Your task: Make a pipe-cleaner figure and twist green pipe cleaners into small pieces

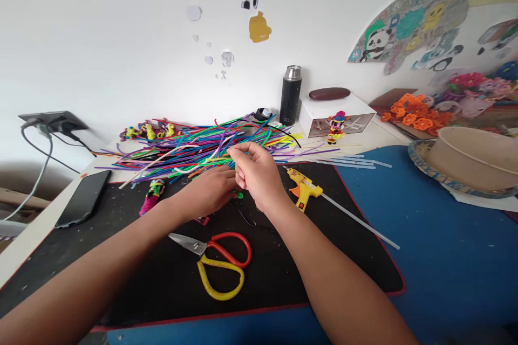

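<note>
My left hand (208, 191) is over the black mat (283, 275), its fingers bent down and mostly hidden behind my right hand. A small green piece (238, 194) shows beneath its fingertips. Beside it my right hand (254, 172) is raised with the fingers curled to the thumb; what they hold, if anything, is too small to tell. Behind both hands lies a big pile of coloured pipe cleaners (194, 148). Scissors (220, 264) with one red and one yellow handle lie nearer me. To the right is a yellow glue gun (302, 186) with a clear stick.
A phone (83, 198) and a pink figure (152, 198) are on the left. At the back stand a black flask (291, 96) and a white box (335, 110) with a small figure (335, 128). A round bowl (477, 159) is on the right.
</note>
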{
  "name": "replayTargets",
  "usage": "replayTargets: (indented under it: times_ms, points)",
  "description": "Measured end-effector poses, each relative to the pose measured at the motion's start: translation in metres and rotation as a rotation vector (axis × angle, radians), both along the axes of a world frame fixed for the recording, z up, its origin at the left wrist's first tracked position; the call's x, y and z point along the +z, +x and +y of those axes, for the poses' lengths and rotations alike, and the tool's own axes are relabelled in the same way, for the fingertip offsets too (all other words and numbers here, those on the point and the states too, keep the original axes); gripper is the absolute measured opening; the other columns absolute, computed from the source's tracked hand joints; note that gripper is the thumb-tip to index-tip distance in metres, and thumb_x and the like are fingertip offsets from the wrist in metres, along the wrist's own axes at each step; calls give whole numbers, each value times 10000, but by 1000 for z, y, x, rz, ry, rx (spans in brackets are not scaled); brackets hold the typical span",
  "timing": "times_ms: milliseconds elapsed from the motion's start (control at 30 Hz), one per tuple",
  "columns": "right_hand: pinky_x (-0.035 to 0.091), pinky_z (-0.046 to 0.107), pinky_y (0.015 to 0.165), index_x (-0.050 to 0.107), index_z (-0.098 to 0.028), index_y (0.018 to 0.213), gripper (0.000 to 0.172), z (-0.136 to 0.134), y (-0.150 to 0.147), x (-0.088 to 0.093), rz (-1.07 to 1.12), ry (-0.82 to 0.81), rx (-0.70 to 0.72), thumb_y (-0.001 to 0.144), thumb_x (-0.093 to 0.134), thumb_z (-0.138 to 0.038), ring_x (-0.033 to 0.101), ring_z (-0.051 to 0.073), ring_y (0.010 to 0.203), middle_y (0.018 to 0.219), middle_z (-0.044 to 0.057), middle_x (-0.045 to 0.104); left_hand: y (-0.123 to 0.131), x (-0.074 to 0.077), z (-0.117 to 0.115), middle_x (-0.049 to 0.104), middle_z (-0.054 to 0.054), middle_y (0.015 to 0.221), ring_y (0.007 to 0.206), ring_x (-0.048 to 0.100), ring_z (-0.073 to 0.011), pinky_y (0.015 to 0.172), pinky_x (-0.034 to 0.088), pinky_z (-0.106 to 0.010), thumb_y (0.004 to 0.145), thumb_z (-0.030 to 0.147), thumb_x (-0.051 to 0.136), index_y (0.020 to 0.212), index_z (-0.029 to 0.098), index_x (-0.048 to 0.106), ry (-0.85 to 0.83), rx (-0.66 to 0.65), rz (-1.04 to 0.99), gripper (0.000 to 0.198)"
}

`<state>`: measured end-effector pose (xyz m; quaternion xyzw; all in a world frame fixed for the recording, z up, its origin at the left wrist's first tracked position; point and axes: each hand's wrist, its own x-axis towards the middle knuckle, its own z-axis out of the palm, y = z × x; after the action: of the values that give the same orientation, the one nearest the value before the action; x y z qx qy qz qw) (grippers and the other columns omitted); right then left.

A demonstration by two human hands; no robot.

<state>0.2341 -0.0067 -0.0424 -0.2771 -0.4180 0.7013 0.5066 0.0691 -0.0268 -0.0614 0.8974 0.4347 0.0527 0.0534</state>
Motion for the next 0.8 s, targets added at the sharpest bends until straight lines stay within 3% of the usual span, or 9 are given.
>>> replayTargets:
  times_ms: [233,367,567,800]
  points:
    - [296,203,387,607,-224,844,255,-2,-2,-1,-11,12,18,838,776,-415,367,68,366,471,-128,451,8,3,0,774,-114,1053,1016,732,-306,934,568,-416,907,189,655,943,192,727,-39,119,-2,82]
    - [282,209,382,613,-228,838,272,-2,-2,-1,-14,1,14,825,803,-424,361,69,364,481,-123,457,11,4,2,782,-105,1016,956,744,-291,861,572,-386,940,197,606,946,195,745,-54,177,-26,139]
    - [265,208,380,614,-225,842,271,-2,-1,0,-18,12,13,829,792,-429,363,70,358,465,-125,451,11,0,3,782,-117,1009,937,740,-299,860,567,-401,948,194,585,967,186,751,-35,208,-29,167]
    - [269,208,386,617,-218,872,236,-2,1,-1,-30,37,12,858,760,-406,389,74,363,473,-120,469,-1,12,7,770,-92,1019,1004,722,-288,928,557,-404,936,120,529,931,204,720,18,195,-83,210]
